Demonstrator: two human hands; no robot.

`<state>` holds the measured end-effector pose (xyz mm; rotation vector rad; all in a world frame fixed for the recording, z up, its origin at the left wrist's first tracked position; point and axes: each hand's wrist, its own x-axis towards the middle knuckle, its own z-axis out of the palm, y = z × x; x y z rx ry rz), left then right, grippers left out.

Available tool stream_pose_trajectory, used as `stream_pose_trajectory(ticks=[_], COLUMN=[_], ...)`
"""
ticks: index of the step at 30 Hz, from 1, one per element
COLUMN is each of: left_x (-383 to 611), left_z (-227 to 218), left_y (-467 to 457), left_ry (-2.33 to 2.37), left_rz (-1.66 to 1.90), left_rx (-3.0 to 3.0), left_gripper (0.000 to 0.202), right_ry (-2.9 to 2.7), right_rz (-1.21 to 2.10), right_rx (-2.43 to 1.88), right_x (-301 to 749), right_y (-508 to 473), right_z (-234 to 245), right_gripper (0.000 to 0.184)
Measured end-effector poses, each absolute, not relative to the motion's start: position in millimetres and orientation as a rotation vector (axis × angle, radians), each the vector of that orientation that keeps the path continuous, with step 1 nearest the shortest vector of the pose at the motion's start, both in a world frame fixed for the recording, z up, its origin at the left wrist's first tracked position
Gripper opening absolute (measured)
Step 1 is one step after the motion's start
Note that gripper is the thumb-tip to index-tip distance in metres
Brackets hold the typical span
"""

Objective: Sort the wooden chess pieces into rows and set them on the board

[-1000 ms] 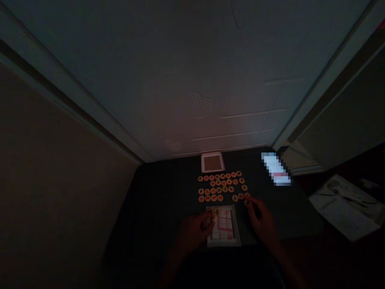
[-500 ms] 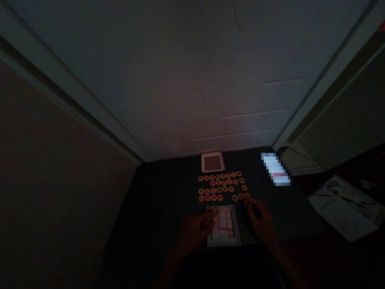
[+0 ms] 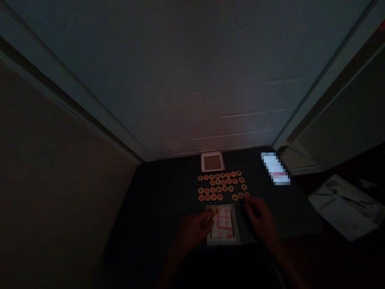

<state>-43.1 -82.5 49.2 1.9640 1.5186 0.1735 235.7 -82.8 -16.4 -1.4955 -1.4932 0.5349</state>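
Note:
Round xiangqi pieces [image 3: 218,189] with red or dark characters lie in rows on the dark table. My right hand [image 3: 261,216] is at the right end of the nearest row. Its thumb and fingertips are pinched together just below the last piece [image 3: 247,195], over a spot where a piece showed earlier. My left hand [image 3: 194,228] is at the left side of a small open box [image 3: 237,237]. Its fingers are curled, the tips over the box, and what they hold is too dark to make out. Inside the box lie a pink-and-white printed sheet [image 3: 224,221] and a piece [image 3: 216,210] at the top.
A pale square lid or tray [image 3: 212,162] lies at the back of the table [image 3: 162,196], against the embossed panel [image 3: 201,132]. A blurred, glowing phone-like object [image 3: 275,168] is at the right. Papers [image 3: 345,208] lie beyond the table's right edge. The room is dim.
My right fingertips have drawn slightly left, and the piece that showed beneath them is out of sight. My left hand has barely shifted at the box.

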Motion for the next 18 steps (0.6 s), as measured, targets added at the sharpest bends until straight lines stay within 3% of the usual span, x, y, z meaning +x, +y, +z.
stream_pose_trajectory(ticks=[8, 18], left_x=[-43, -33], left_z=[51, 44], left_y=[-85, -79], left_ry=[1.5, 1.579], left_rz=[0.205, 0.558], left_rx=[1.935, 2.056], left_gripper=[0.034, 0.036], right_ry=[-1.523, -1.531], right_rz=[0.543, 0.564], right_rx=[-1.458, -1.456], right_x=[234, 234], right_y=[-83, -83], right_z=[-13, -13], right_gripper=[0.026, 0.026])
